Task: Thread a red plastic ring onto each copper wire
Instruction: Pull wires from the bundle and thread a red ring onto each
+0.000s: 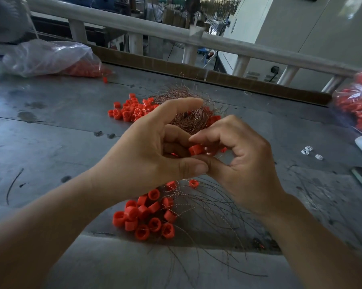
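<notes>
Fingers [207,133] of the left hand [153,147] and right hand [247,163] pinched one red ring [195,149] just in front of the far copper wire pile [187,119], so holding it still should help the wire poke through.

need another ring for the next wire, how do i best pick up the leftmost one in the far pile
Probably pinch the leftmost ring across its outer wall, fingers coming from above on its left. Its hole seems to face up, leaving the wall exposed; bare table lies on that side, while other rings crowd its right.
</notes>
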`<state>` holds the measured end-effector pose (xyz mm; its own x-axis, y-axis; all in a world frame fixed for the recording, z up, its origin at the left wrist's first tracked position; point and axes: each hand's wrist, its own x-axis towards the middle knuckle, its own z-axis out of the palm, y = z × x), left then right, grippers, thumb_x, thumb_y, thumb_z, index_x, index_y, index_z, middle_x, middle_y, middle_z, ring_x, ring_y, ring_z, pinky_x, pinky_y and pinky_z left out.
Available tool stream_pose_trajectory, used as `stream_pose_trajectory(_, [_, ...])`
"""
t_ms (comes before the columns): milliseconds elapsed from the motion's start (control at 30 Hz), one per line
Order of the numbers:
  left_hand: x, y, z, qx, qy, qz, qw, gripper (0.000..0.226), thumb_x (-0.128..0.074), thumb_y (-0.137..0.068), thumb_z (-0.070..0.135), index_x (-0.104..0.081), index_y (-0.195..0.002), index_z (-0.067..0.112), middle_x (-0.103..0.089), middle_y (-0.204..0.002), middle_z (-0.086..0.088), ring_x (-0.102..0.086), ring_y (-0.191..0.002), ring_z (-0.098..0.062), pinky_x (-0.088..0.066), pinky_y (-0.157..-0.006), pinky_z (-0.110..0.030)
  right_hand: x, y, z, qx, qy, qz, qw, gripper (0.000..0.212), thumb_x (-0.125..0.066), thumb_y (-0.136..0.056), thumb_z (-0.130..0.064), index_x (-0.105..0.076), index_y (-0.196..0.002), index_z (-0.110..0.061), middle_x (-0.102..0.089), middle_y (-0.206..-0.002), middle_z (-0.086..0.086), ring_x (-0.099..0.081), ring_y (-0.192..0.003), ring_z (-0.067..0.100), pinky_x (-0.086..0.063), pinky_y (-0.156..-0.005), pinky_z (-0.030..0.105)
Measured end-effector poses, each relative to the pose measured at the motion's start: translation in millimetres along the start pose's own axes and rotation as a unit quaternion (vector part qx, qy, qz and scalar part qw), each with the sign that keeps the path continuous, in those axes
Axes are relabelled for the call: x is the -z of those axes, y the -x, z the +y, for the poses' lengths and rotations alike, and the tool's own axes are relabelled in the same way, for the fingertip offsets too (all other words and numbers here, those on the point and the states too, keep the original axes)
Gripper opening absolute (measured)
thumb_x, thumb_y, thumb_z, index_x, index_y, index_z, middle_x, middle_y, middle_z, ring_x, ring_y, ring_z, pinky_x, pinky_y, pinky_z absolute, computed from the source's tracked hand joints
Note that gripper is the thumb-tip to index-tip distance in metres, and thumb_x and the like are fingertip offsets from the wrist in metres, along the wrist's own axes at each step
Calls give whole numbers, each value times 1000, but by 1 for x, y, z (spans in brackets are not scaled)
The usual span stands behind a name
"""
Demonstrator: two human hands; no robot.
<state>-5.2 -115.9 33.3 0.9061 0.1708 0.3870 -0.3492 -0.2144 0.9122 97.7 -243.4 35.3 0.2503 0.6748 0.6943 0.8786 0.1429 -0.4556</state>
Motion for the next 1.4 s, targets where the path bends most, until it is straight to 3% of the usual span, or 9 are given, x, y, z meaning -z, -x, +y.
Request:
stream_pose_trajectory(267, [2, 0, 0, 10, 7, 3, 1000, 69, -81, -58, 25, -47, -118, 34, -71, -81, 1, -69, -71, -12, -52, -63, -17, 0, -1, 1, -9, 26, -18, 999, 24, -73, -69, -16, -68, -90, -7, -58, -84, 1, -55, -76, 4, -47, -66, 15])
stream_pose_trajectory(467, [9, -3, 3, 29, 81, 18, 996, 45, -62, -70, 24, -54, -114, 25, -73, -92, -1, -67, -75, -14, -52, -60, -21, 3, -1, -6, -57, -33, -24, 998, 48, -73, -67, -34, -51, -109, -26, -58, -97, -14, -56, -92, -2, -44, -79, 11])
stream_pose_trajectory(633, [13, -5, 0, 48, 163, -5, 985, 46, -57, -73, 15, -53, -119, 17, -72, -97, -8, -67, -82, -17, -53, -64, -24, 1, -1, -2, -89, -27, -34, 995, 42, -64, -75, -32, -47, -113, -28, -55, -99, -24, -54, -99, -8, -40, -85, 6])
stream_pose_trajectory(800, [16, -5, 0, 60, 220, -9, 974, 46, -52, -75, 6, -54, -120, 14, -71, -94, -12, -66, -78, -18, -55, -66, -26, 3, -1, -4, -73, -5, -15, 997, 37, -63, -76, -34, -50, -110, -28, -57, -90, -23, -58, -88, -2, -45, -78, 8])
stream_pose_trajectory(1167, [14, -5, -1, 62, 210, -12, 976, 46, -52, -74, 3, -56, -118, 13, -71, -96, -12, -67, -81, -19, -55, -69, -25, 7, 0, -3, -73, -14, -19, 997, 27, -60, -81, -29, -52, -107, -27, -62, -86, -13, -59, -80, 3, -47, -68, 10])
stream_pose_trajectory(1300, [15, -4, 3, 52, 196, 2, 979, 20, -67, -71, 5, -73, -89, 9, -72, -88, -9, -68, -76, -14, -55, -68, -21, 11, -1, 1, -77, -8, -3, 997, 19, -55, -85, -16, -57, -101, -25, -57, -76, -19, -57, -71, 0, -42, -63, 7])
stream_pose_trajectory(1400, [19, -5, 7, 47, 160, 36, 985, 23, -73, -51, 10, -75, -74, 11, -71, -75, -6, -68, -66, -11, -54, -61, -18, 14, -2, 2, -74, 15, 2, 997, 12, -58, -84, -15, -65, -92, -19, -56, -78, -24, -55, -68, -8, -39, -61, 4])
